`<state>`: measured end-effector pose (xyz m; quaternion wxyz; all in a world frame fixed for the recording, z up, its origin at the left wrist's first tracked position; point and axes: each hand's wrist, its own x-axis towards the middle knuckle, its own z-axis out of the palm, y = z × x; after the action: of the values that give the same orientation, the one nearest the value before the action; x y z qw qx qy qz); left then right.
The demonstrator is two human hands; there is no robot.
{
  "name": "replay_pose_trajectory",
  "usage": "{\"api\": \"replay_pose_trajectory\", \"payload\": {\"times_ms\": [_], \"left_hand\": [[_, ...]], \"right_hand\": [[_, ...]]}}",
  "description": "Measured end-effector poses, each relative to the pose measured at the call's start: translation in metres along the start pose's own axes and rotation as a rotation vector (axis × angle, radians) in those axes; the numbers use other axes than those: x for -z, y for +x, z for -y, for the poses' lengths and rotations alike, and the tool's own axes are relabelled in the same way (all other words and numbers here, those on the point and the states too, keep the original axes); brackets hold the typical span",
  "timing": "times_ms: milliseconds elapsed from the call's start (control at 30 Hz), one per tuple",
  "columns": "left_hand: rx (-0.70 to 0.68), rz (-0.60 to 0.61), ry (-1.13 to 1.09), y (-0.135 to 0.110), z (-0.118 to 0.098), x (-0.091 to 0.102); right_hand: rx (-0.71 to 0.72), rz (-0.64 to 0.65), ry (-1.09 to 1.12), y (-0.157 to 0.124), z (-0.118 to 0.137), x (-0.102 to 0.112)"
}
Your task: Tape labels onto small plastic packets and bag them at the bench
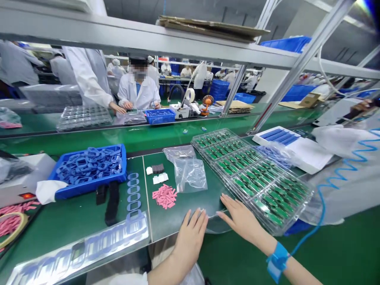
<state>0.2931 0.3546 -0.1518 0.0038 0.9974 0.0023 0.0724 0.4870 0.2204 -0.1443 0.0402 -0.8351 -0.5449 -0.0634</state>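
Note:
My left hand (pixel 191 235) lies palm down at the front edge of the green work surface (pixel 190 202), fingers stretched out, holding nothing. To its right, my right hand (pixel 239 217) rests with fingers extended beside a clear plastic tray (pixel 227 180) filled with rows of green circuit boards (pixel 249 176). A blue strap (pixel 278 261) with a coiled cord circles my right wrist. Ahead of my left hand lie a pile of pink strips (pixel 164 196), small white pieces (pixel 160 178), a dark stacked piece (pixel 158 169) and a clear plastic bag (pixel 190 174).
A blue bin (pixel 92 168) of blue plastic frames stands at the left. Several frames (pixel 133 192) form a column beside it, above a long silver strip (pixel 86 249). A metal shelf beam (pixel 142 35) crosses overhead. Opposite, a person in white (pixel 139 93) sits at another bench.

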Motion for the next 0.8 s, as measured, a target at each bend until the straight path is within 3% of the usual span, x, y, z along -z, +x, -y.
{"api": "replay_pose_trajectory", "payload": {"times_ms": [133,200,367,500,600,700,800], "left_hand": [[0.018,0.092,-0.217,-0.016,0.007,0.028],[0.03,0.112,-0.313,-0.025,0.014,0.04],[0.181,0.171,-0.457,-0.05,0.037,0.055],[0.269,0.236,-0.511,-0.072,0.051,0.068],[0.306,0.185,-0.476,-0.078,0.07,0.082],[0.431,0.061,-0.378,-0.061,0.106,0.085],[0.573,-0.025,-0.333,-0.027,0.15,0.073]], "right_hand": [[-0.059,-0.14,0.146,0.048,0.005,0.034],[-0.039,-0.208,0.2,0.082,0.013,0.039],[0.177,-0.017,0.172,0.147,0.042,0.016],[0.2,0.025,0.149,0.152,0.057,-0.006],[0.213,0.027,0.127,0.142,0.058,-0.013],[0.242,0.021,0.111,0.135,0.053,-0.019],[0.273,-0.008,0.103,0.132,0.047,-0.025]]}}
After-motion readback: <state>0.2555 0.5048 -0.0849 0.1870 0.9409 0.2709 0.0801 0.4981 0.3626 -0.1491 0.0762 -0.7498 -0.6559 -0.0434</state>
